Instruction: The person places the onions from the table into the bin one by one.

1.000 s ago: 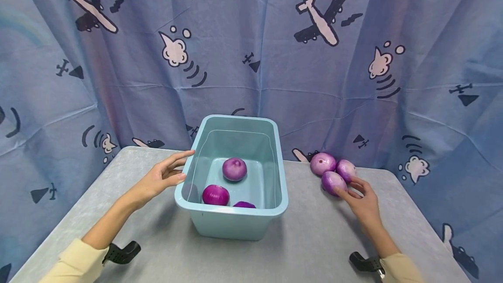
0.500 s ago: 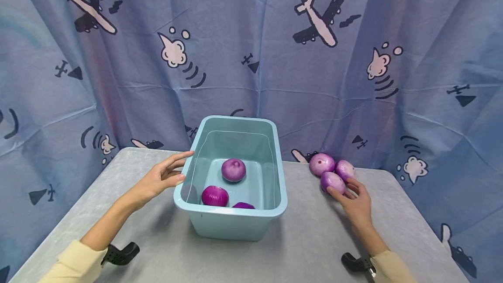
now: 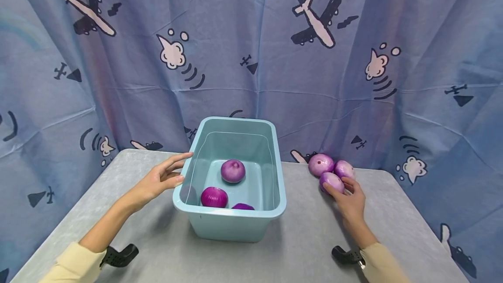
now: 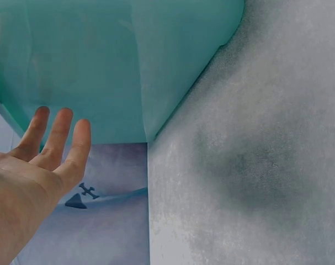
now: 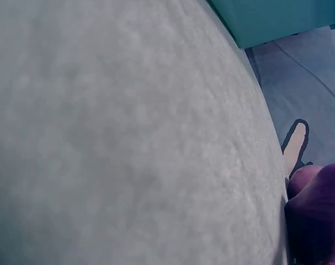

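A light blue plastic bin (image 3: 232, 214) stands on the table, holding a red onion (image 3: 233, 171) in its middle and two more near its front wall. My left hand (image 3: 155, 181) has its fingertips at the bin's left rim, fingers loosely extended; the left wrist view shows them against the bin's outer wall. To the right, my right hand (image 3: 351, 202) grips a red onion (image 3: 331, 181) between thumb and fingers. Two other red onions, one at the back left (image 3: 320, 164) and one at the back right (image 3: 344, 169), lie right behind it. The right wrist view catches an onion (image 5: 316, 218) in shadow.
The grey table (image 3: 306, 239) has its back edge close behind the onions. A blue curtain (image 3: 235, 47) printed with planes hangs behind the table and at its sides. Each wrist wears a black camera mount, such as the left one (image 3: 121, 256).
My right hand has shifted left, and its thumb and fingers have come round the front onion. The onions and bin keep their places. My left hand stays at the rim.
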`<action>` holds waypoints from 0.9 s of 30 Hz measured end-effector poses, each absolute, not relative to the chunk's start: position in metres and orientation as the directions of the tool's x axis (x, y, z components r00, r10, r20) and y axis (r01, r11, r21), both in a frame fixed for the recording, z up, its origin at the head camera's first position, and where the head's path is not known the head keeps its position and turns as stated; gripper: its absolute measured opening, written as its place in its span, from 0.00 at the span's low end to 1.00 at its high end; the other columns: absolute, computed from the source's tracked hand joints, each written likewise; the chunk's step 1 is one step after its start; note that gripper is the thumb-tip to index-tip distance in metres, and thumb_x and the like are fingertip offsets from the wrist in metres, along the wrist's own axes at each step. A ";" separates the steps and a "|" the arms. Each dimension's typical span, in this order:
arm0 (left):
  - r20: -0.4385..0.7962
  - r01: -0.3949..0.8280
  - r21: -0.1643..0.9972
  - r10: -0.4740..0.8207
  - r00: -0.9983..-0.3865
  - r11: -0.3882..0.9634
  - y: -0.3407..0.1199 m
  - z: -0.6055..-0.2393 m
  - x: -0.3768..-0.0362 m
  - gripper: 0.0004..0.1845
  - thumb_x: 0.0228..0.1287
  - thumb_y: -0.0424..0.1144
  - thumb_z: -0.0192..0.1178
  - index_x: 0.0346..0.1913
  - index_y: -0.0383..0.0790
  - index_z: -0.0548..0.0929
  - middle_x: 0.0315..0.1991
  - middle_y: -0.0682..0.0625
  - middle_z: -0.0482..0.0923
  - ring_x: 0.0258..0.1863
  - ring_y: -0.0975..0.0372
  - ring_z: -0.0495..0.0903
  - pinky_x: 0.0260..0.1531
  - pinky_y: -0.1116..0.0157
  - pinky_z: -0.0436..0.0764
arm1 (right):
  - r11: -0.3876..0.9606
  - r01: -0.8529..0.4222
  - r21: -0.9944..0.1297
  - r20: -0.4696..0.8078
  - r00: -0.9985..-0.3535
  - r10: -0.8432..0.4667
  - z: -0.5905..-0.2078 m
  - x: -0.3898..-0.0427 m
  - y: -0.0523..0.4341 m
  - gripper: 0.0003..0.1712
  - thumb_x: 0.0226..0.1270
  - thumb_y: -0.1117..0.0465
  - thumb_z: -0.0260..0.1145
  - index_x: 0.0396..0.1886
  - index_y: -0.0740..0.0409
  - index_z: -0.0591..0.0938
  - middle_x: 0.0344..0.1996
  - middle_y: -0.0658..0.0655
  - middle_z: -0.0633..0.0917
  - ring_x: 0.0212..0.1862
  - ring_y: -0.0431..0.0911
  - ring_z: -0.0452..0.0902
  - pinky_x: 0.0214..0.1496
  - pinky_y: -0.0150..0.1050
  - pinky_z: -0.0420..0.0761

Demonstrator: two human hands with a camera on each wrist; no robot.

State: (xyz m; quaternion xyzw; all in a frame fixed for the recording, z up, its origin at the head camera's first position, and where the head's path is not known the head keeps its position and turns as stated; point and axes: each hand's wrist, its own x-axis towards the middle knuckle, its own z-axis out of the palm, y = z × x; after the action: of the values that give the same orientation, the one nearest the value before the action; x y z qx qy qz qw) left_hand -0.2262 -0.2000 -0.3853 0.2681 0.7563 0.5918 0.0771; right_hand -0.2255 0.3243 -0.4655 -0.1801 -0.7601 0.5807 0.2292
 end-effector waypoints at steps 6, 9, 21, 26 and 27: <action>0.193 0.306 0.939 0.499 -0.845 0.156 -0.201 -0.385 -0.225 0.32 0.76 0.38 0.56 0.79 0.50 0.62 0.72 0.36 0.64 0.63 0.44 0.73 0.57 0.46 0.75 | 0.236 0.047 -0.971 0.093 -0.832 0.547 -0.465 -0.225 0.323 0.41 0.59 0.57 0.80 0.67 0.68 0.72 0.61 0.70 0.74 0.55 0.55 0.72 0.44 0.27 0.71; 0.189 0.301 0.941 0.499 -0.846 0.154 -0.201 -0.385 -0.225 0.32 0.76 0.38 0.56 0.79 0.50 0.62 0.72 0.36 0.64 0.63 0.44 0.73 0.57 0.46 0.75 | 0.228 0.054 -0.972 0.080 -0.837 0.541 -0.465 -0.226 0.323 0.42 0.59 0.55 0.80 0.68 0.68 0.72 0.62 0.70 0.74 0.54 0.54 0.72 0.43 0.26 0.71; 0.186 0.294 0.944 0.502 -0.845 0.146 -0.200 -0.385 -0.224 0.32 0.77 0.38 0.55 0.80 0.50 0.61 0.72 0.37 0.65 0.64 0.45 0.72 0.57 0.48 0.75 | 0.182 0.078 -0.980 0.033 -0.842 0.538 -0.460 -0.227 0.326 0.40 0.61 0.56 0.79 0.67 0.66 0.73 0.62 0.66 0.73 0.53 0.47 0.70 0.45 0.26 0.71; 0.183 0.291 0.945 0.497 -0.848 0.148 -0.199 -0.385 -0.225 0.32 0.76 0.38 0.56 0.79 0.51 0.61 0.71 0.38 0.65 0.65 0.45 0.72 0.57 0.48 0.75 | 0.174 0.123 -0.977 -0.017 -0.860 0.510 -0.449 -0.223 0.331 0.42 0.62 0.52 0.78 0.70 0.64 0.71 0.66 0.65 0.72 0.65 0.52 0.64 0.61 0.39 0.70; 0.183 0.290 0.946 0.498 -0.848 0.147 -0.198 -0.385 -0.226 0.32 0.76 0.38 0.56 0.79 0.51 0.61 0.71 0.38 0.65 0.64 0.45 0.72 0.57 0.48 0.75 | 0.176 0.137 -0.975 -0.032 -0.866 0.499 -0.446 -0.221 0.332 0.43 0.62 0.50 0.78 0.71 0.63 0.70 0.67 0.65 0.71 0.67 0.53 0.62 0.65 0.43 0.69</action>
State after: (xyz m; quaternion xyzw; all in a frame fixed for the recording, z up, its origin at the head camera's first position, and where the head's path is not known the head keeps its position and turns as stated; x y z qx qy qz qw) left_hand -0.2255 -0.1983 -0.3850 0.2619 0.7522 0.5984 0.0866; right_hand -0.2211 0.3317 -0.4462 -0.2114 -0.7520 0.6063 0.1492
